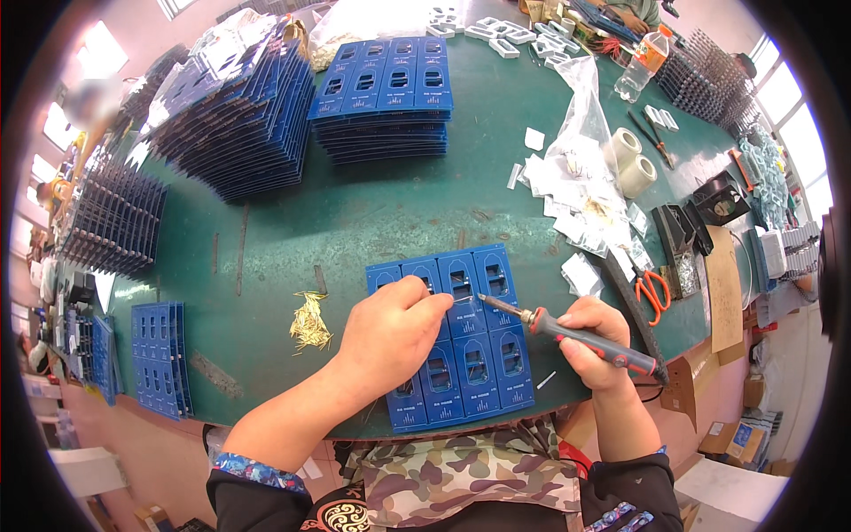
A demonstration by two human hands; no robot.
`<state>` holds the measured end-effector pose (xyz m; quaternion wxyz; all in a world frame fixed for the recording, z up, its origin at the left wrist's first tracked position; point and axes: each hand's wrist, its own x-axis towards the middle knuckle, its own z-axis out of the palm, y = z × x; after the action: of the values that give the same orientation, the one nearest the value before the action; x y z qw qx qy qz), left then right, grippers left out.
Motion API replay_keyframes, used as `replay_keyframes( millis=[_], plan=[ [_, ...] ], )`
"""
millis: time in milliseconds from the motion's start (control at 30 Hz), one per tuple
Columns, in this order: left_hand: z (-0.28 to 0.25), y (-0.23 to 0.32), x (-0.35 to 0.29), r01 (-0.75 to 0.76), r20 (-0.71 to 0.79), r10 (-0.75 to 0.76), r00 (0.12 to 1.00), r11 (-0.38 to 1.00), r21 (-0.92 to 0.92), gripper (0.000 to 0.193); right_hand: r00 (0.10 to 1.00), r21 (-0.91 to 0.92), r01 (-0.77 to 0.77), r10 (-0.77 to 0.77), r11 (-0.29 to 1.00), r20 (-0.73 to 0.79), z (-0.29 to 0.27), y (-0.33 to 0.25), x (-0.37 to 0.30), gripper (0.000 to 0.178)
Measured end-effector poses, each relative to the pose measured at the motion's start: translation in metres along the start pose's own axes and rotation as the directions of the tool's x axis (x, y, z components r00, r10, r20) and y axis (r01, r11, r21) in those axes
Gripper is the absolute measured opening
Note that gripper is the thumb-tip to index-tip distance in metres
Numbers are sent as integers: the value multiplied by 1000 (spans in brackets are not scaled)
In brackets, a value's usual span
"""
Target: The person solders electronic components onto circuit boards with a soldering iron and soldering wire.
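Blue circuit board (465,332) is lying toward six o'clock on the bench (425,208); the left hand (390,326) is pinching seemingly thin wire (463,299), fingers together. The right hand (605,341) is clamping a soldering iron (553,327) toward ten o'clock; slipping, it could be burning nearby fingers.

A bright, pale-walled workroom around a broad green worktop (266,337).
The worktop runs from near to far, its surface scuffed with brown scratches and marks; a soft sheen crosses its middle and paler glare lies toward the right. Bright windows (105,49) line the left side, spaced along a pinkish-white wall (142,25), and tall framed panes (817,182) stand on the right, all washed out to white. Near, beyond the worktop's edge, the floor (191,457) is a dull pink, bending toward the dark rim.
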<state>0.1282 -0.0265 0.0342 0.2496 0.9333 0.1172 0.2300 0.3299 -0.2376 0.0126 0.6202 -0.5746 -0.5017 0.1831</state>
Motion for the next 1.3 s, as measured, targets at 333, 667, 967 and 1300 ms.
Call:
replay_keyframes(
  millis=[333, 667, 967, 1300],
  plan=[
    [0, 1, 0, -21, 24, 20, 1000, 999, 50, 15, 997, -62, 24, -20, 998, 72, 6, -6, 5, 21],
    [1, 1, 2, -25, 39, 23, 999, 998, 58, 16, 997, -75, 5, 1, 997, 81, 5, -8, 5, 20],
    [-6, -1, 9, -7, -29, 8, 1000, 1000, 18, 14, 999, -4, -28, 28, 1000, -18, 0, -10, 11, 22],
    [3, -8, 15, -20, -11, 21, 1000, 996, 89, 13, 996, -35, -53, 56, 998, 76, 6, -7, 19, 22]
  ],
)
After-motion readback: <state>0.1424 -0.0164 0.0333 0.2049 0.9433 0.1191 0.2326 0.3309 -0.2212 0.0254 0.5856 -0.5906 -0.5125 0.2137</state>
